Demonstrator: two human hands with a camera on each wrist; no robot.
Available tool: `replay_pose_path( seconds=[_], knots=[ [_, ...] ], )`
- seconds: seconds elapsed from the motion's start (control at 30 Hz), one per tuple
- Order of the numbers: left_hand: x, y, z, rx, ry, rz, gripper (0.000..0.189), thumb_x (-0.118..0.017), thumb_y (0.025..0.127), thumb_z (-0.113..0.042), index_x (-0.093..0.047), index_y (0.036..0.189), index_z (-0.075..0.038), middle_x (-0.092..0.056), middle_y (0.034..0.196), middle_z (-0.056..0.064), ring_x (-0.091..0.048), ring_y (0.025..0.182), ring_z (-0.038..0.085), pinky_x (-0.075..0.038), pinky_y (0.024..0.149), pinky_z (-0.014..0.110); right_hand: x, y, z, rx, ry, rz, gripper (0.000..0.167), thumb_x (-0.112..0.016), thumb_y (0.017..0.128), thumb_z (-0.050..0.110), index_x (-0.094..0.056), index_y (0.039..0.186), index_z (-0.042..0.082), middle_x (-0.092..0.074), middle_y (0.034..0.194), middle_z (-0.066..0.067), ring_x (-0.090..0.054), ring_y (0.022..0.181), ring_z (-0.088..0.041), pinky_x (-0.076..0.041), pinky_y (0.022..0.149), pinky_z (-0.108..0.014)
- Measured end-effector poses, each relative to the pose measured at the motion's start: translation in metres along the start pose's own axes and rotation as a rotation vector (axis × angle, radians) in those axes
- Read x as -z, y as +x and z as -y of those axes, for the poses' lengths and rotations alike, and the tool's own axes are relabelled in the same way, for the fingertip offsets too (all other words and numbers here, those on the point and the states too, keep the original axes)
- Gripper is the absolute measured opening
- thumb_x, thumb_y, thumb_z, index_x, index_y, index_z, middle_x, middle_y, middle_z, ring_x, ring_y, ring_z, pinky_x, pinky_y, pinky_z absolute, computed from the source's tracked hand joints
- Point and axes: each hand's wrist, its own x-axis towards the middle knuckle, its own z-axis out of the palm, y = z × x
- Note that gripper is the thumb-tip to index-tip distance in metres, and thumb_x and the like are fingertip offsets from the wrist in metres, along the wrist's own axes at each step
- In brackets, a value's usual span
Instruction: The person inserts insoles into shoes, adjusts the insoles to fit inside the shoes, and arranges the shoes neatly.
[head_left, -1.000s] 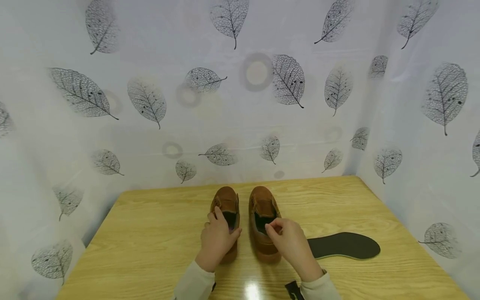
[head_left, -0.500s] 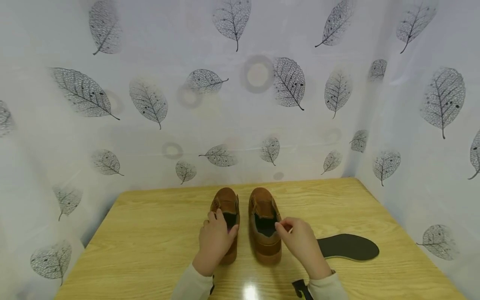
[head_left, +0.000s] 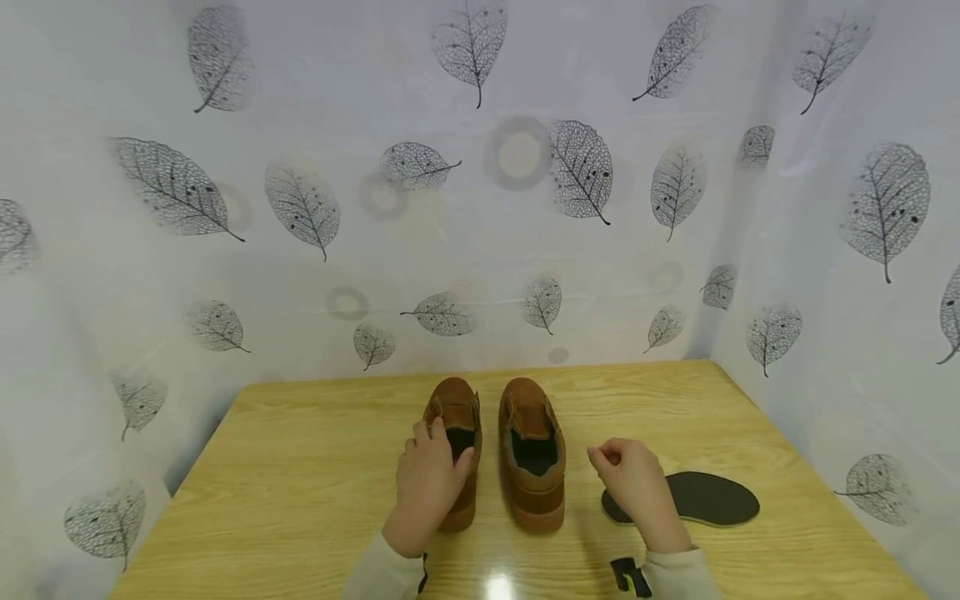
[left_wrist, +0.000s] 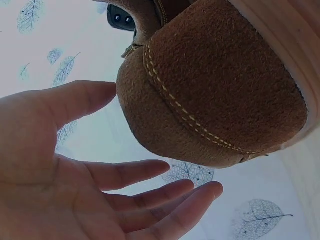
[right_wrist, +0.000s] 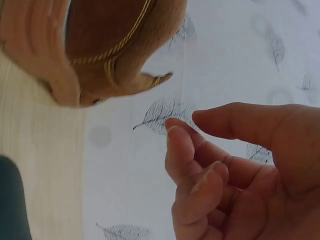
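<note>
Two brown suede shoes stand side by side, toes toward the curtain. My left hand (head_left: 426, 487) lies over the side of the left shoe (head_left: 454, 402), fingers fairly straight; in the left wrist view the thumb tip meets the edge of its heel (left_wrist: 215, 85). Right of the right shoe (head_left: 538, 505), my right hand (head_left: 637, 487) hovers with fingers loosely curled and nothing between them. In the right wrist view a small gap shows between thumb and index fingertip. A black insole (head_left: 716, 498) lies on the table, partly hidden under the right hand and wrist.
The wooden table (head_left: 315, 483) runs back to a white curtain (head_left: 480, 233) printed with grey leaves, which also hangs at both sides. A black strap (head_left: 628, 577) shows beside the right sleeve.
My right hand has moved right, from the opening of the right shoe to a spot over the insole's left part. The left hand stays at the left shoe, shifted only slightly.
</note>
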Motion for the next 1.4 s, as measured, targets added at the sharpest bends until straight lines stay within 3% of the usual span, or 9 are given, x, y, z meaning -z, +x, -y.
replay_pose_path(
  seconds=[0.33,0.57,0.67,0.8,0.93,1.17,1.27,1.4],
  knots=[
    [0.0,0.001,0.002,-0.001,0.009,-0.008,0.062,-0.072,0.086,-0.032,-0.052,0.125,0.011,-0.052,0.114,0.032,-0.059,0.09,0.045,-0.053,0.072,0.052,0.014,0.007,-0.03,-0.123,-0.094,0.14,0.042,-0.056,0.096,0.027,-0.062,0.104,-0.013,-0.065,0.086,-0.014,-0.06,0.065,-0.021,-0.05,0.058,-0.038],
    [0.0,0.002,0.002,0.009,0.0,0.005,0.063,-0.071,0.087,-0.033,-0.051,0.126,0.012,-0.051,0.116,0.032,-0.059,0.092,0.045,-0.052,0.075,0.052,0.018,0.007,-0.046,-0.204,-0.141,0.169,0.044,-0.054,0.096,0.028,-0.059,0.097,-0.016,-0.054,0.066,-0.009,-0.045,0.052,-0.015,-0.042,0.053,-0.031],
    [0.0,0.001,0.002,0.015,-0.002,0.013,0.063,-0.071,0.087,-0.033,-0.051,0.127,0.012,-0.051,0.117,0.032,-0.058,0.093,0.045,-0.052,0.076,0.052,0.02,0.008,-0.052,-0.223,-0.171,0.163,0.049,-0.054,0.096,0.028,-0.055,0.102,-0.021,-0.06,0.079,-0.022,-0.052,0.06,-0.021,-0.045,0.056,-0.034],
    [0.001,0.001,0.002,0.024,-0.011,0.022,0.064,-0.071,0.087,-0.034,-0.05,0.128,0.011,-0.05,0.118,0.031,-0.058,0.094,0.045,-0.051,0.077,0.052,0.019,0.012,-0.06,-0.269,-0.219,0.17,0.064,-0.054,0.096,0.03,-0.039,0.118,-0.028,-0.056,0.106,-0.041,-0.062,0.081,-0.043,-0.052,0.066,-0.049],
    [0.002,0.0,0.001,0.022,-0.011,0.023,0.063,-0.071,0.087,-0.033,-0.051,0.127,0.012,-0.051,0.117,0.031,-0.059,0.093,0.044,-0.052,0.077,0.052,0.015,0.015,-0.065,-0.307,-0.245,0.175,0.072,-0.056,0.095,0.031,-0.027,0.133,-0.024,-0.05,0.118,-0.043,-0.056,0.095,-0.055,-0.049,0.075,-0.059],
    [0.004,-0.001,0.001,0.016,-0.024,0.022,0.062,-0.072,0.087,-0.032,-0.051,0.126,0.012,-0.051,0.117,0.031,-0.058,0.092,0.044,-0.051,0.077,0.052,0.009,0.018,-0.071,-0.326,-0.244,0.202,0.067,-0.056,0.094,0.033,-0.035,0.138,-0.014,-0.036,0.13,-0.048,-0.038,0.113,-0.065,-0.04,0.085,-0.069],
    [0.003,-0.001,0.002,0.023,-0.033,0.032,0.062,-0.071,0.087,-0.032,-0.051,0.126,0.012,-0.05,0.118,0.031,-0.058,0.094,0.045,-0.051,0.078,0.053,0.006,0.02,-0.074,-0.342,-0.23,0.219,0.064,-0.055,0.095,0.032,-0.038,0.137,-0.013,-0.029,0.126,-0.053,-0.035,0.111,-0.068,-0.039,0.085,-0.071],
    [0.003,-0.001,0.002,0.033,-0.046,0.048,0.063,-0.071,0.087,-0.032,-0.05,0.127,0.012,-0.049,0.12,0.032,-0.057,0.097,0.046,-0.05,0.08,0.054,0.004,0.022,-0.075,-0.358,-0.235,0.238,0.059,-0.055,0.095,0.032,-0.045,0.13,-0.015,-0.03,0.117,-0.052,-0.043,0.101,-0.065,-0.043,0.081,-0.068]
  ],
)
